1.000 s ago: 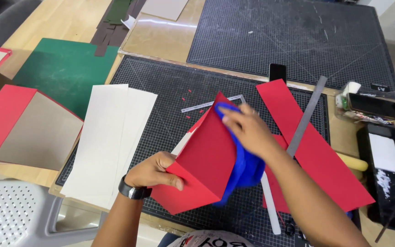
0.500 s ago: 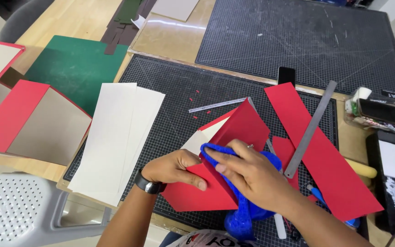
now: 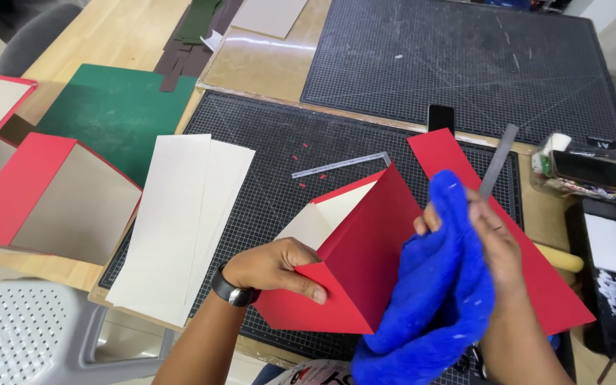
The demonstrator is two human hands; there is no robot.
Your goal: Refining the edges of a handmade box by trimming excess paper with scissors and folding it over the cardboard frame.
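so the left hand (image 3: 279, 269) is pinching the lower left corner of a folded red card cover (image 3: 354, 257), thumb on top and fingers curled around the edge. the cover stands tented up off the black cutting mat (image 3: 265, 142), near the front edge of the table, with its cream inside (image 3: 322, 214) showing at the open end on the left. there's a dark watch (image 3: 231, 291) on that wrist.

the right hand (image 3: 490, 246) is bunched around a fluffy blue cloth (image 3: 433, 299), gripping it tight, and the cloth is pressed up against the right side of the red cover. most of the cloth hangs down toward the bottom of the view.

just behind the right hand a long red strip (image 3: 536, 278) lies flat on the mat, with a grey metal ruler (image 3: 499, 160) resting across its top part. a smaller steel ruler (image 3: 340, 165) sits on the mat above the cover, with a few red scraps near it. left of the cover are two long cream boards (image 3: 180, 221) overlapping each other. further left is a green mat (image 3: 115, 114) and another red and grey cover (image 3: 44, 196) lying open. a dark phone (image 3: 440, 117) lies at the far edge of the mat.
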